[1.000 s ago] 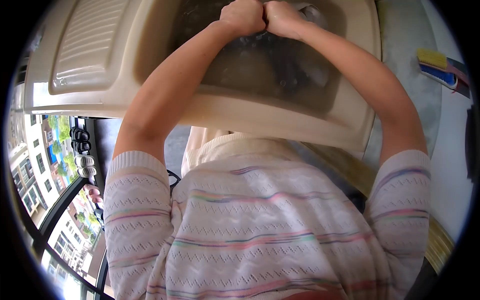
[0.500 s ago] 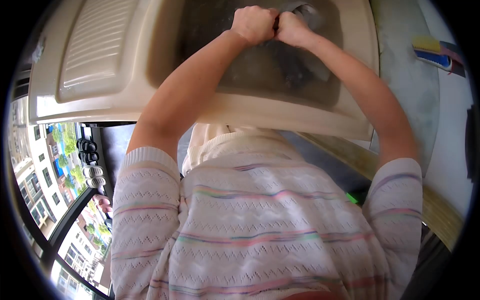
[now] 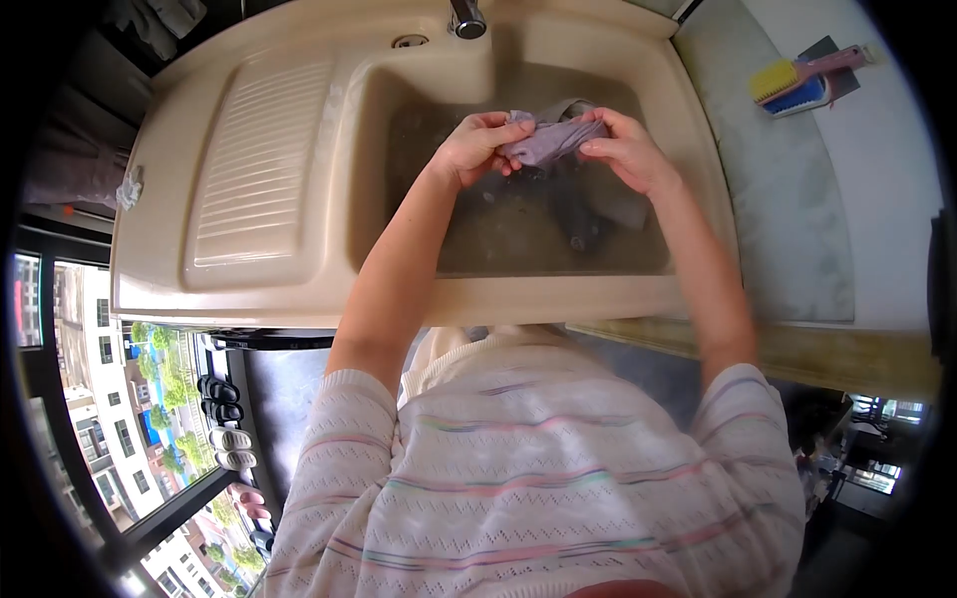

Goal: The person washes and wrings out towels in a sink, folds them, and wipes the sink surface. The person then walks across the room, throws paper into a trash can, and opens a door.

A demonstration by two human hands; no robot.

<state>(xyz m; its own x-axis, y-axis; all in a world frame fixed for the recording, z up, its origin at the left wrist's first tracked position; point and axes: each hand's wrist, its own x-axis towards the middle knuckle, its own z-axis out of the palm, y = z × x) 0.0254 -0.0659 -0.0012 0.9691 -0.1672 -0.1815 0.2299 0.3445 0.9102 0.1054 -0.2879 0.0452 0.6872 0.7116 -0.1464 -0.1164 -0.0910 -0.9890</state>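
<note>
A wet mauve cloth [image 3: 550,143], perhaps a small garment, is stretched between my hands above the sink's murky water. My left hand [image 3: 482,147] pinches its left end between thumb and fingers. At the other end, my right hand [image 3: 628,149] grips the cloth with the thumb in front. Below, dark grey fabric [image 3: 573,214] lies in the water, its outline blurred. The beige sink basin [image 3: 371,189] surrounds the water on all sides.
A ribbed washboard [image 3: 261,159] is moulded into the sink top on the left. The faucet [image 3: 467,20] is at the back. Brushes with yellow [image 3: 774,80] and blue [image 3: 802,97] bristles rest on the right-hand ledge. Shoes [image 3: 231,439] line the window side.
My hands were closed tightly together over the sink; now they are apart, with the mauve cloth spread between them. The camera view has shifted, bringing the faucet into sight.
</note>
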